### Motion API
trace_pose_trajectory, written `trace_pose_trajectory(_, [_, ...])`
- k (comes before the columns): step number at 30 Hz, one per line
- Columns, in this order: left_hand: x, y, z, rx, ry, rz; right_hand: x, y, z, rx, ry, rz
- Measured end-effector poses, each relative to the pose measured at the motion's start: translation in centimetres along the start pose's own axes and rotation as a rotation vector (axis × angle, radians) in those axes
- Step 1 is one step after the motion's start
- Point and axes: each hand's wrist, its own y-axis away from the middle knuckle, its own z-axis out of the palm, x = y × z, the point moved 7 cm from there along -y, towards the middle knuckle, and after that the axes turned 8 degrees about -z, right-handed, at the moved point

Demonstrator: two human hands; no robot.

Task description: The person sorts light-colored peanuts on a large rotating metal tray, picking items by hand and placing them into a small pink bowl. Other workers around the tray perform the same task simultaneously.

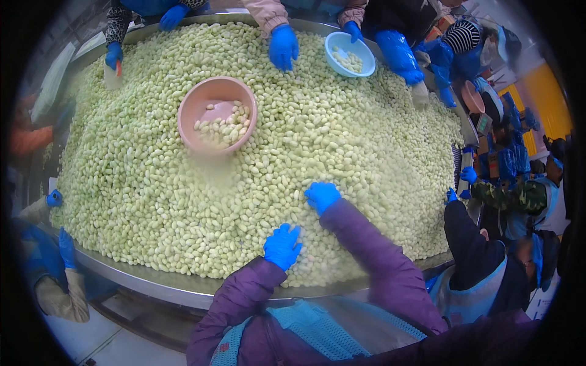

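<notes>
My left hand [282, 247], in a blue glove, rests on a broad heap of pale green oval beans or small fruits [151, 196], close to the near edge. Its fingers are spread, and no piece shows in them. Farther in and to the right, my right hand [322, 197], gloved alike, reaches onto the same heap. Its fingers bend down towards the pieces, so whatever lies under them is hidden. Beyond my hands, a pink plastic basin [188, 121] sits on the heap with some paler pieces in it.
A metal-rimmed table [151, 283] bears the heap. Across it, a co-worker's gloved hand [284, 48] hangs over the pieces, and another grips a light blue bowl [336, 64]. At far left, a co-worker holds a scoop-like tool [112, 78]. More people stand on both sides.
</notes>
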Motion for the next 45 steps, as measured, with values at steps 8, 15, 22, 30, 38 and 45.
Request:
trace_pose_trajectory(8, [0.0, 0.0, -0.3, -0.028, 0.0, -0.009, -1.6, -2.2, 1.6, 0.041, 0.133, -0.126])
trace_pose_trajectory(15, [-1.3, -0.1, -0.7, -0.047, 0.203, -0.001, -1.4, -1.7, 2.5, 0.149, 0.124, -0.224])
trace_pose_trajectory(22, [-5.4, -3.7, -4.2, 0.285, -0.011, -0.047, -0.7, 1.0, 2.1, 0.159, 0.115, -0.119])
trace_pose_trajectory(30, [-0.6, -4.9, -1.0, 0.07, 0.087, 0.028, 3.6, 13.0, -4.7, 0.271, -0.55, -0.016])
trace_pose_trajectory(38, [5.0, -0.5, 0.0, -0.113, 0.12, 0.158, 14.9, 16.4, -3.2, 0.657, -1.376, 0.584])
trace_pose_trajectory(45, [6.7, 0.6, 0.4, -0.128, 0.142, 0.304, 12.1, 10.0, -2.4, 0.308, -0.85, 0.44])
